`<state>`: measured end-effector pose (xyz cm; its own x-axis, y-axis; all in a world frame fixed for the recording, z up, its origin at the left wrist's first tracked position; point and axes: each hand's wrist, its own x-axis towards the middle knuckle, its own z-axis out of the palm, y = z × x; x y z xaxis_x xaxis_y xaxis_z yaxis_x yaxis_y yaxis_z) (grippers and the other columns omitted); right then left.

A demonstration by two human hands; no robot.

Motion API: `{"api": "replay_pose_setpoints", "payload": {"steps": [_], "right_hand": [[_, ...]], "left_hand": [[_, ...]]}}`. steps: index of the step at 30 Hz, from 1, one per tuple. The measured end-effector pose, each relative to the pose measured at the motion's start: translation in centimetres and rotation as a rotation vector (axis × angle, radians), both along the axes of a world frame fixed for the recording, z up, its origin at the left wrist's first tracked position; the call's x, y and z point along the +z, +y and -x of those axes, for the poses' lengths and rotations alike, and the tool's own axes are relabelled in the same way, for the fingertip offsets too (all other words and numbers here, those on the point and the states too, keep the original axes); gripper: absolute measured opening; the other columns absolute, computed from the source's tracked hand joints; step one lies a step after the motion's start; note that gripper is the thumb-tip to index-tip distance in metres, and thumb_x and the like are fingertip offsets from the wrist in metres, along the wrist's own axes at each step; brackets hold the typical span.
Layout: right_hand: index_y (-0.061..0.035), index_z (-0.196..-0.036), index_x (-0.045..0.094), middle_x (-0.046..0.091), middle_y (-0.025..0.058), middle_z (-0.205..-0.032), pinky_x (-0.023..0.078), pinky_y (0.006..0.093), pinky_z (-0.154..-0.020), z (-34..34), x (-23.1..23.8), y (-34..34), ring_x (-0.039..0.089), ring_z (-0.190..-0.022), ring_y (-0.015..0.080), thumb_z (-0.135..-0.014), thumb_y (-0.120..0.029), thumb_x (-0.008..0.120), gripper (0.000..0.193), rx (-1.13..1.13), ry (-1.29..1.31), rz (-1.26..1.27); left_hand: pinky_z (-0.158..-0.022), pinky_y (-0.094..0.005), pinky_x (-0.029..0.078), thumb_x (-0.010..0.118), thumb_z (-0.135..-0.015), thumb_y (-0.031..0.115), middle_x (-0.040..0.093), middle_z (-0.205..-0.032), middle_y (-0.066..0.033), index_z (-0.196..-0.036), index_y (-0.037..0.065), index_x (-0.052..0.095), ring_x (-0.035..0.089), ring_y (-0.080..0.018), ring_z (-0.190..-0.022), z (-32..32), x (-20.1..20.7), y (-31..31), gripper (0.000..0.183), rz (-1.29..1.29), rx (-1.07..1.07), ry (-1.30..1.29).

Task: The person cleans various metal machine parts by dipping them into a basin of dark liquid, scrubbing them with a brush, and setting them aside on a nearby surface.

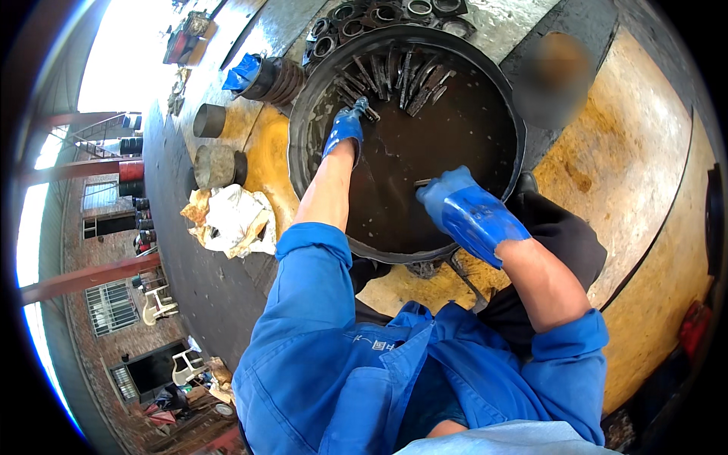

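A wide round black tub (294,144) of dark murky liquid (409,159) stands in front of me. Both my hands wear blue rubber gloves. My left hand (346,127) reaches to the tub's left side, its fingers closed around a dark metal bar (371,114). Several similar dark, wet bars (402,73) lean in a fan along the tub's far inner wall. Over the near right part of the liquid, my right hand (459,199) is closed, and the light tip of a small metal piece (422,182) sticks out past its fingers; the rest is hidden.
Several dark parts with round holes (353,28) sit behind the tub. To its left stand a stack of dark rings (284,80) with a blue bag (243,72), metal cylinders (216,167) and white rags (231,220). A blurred round shape (555,80) is at right. Yellow-stained metal plates (576,167) cover the floor.
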<state>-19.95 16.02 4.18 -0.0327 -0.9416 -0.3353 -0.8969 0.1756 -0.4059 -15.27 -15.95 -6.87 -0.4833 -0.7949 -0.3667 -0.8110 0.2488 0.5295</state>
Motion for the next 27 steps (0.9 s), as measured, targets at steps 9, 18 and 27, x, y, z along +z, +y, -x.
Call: {"api": "replay_pose_setpoints", "payload": {"steps": [9, 18, 27], "right_hand": [[-0.0104, -0.107, 0.074, 0.075, 0.0137, -0.106, 0.052, 0.0463, -0.087, -0.6, 0.0, -0.4, 0.073, -0.102, 0.0320, -0.085, -0.010, 0.066, 0.023, -0.011, -0.016, 0.007], [-0.0117, -0.105, 0.075, 0.076, 0.0130, -0.102, 0.053, 0.0454, -0.087, -0.2, -2.0, -0.2, 0.073, -0.100, 0.0313, -0.083, -0.011, 0.068, 0.023, 0.005, 0.007, -0.052], [-0.0113, -0.104, 0.074, 0.076, 0.0131, -0.104, 0.053, 0.0451, -0.088, -0.2, -2.2, -0.5, 0.073, -0.101, 0.0310, -0.085, -0.011, 0.066, 0.021, -0.021, -0.018, -0.023]], "left_hand": [[-0.097, -0.0421, 0.046, 0.065, -0.090, 0.064, 0.066, -0.118, -0.0253, -0.122, 0.004, 0.065, 0.059, -0.0307, -0.107, -2.4, -6.9, -6.8, 0.069, -0.200, 0.142, 0.191], [-0.082, -0.0388, 0.046, 0.059, -0.096, 0.060, 0.062, -0.082, -0.0129, -0.095, 0.011, 0.068, 0.048, -0.0247, -0.075, -2.4, -5.5, -3.6, 0.049, -0.141, -0.131, 0.340], [-0.091, -0.0304, 0.052, 0.060, -0.101, 0.015, 0.073, -0.107, -0.0072, -0.122, 0.003, 0.067, 0.066, -0.0163, -0.099, -6.7, -9.2, -4.2, 0.025, -0.310, -0.211, 0.596]]}}
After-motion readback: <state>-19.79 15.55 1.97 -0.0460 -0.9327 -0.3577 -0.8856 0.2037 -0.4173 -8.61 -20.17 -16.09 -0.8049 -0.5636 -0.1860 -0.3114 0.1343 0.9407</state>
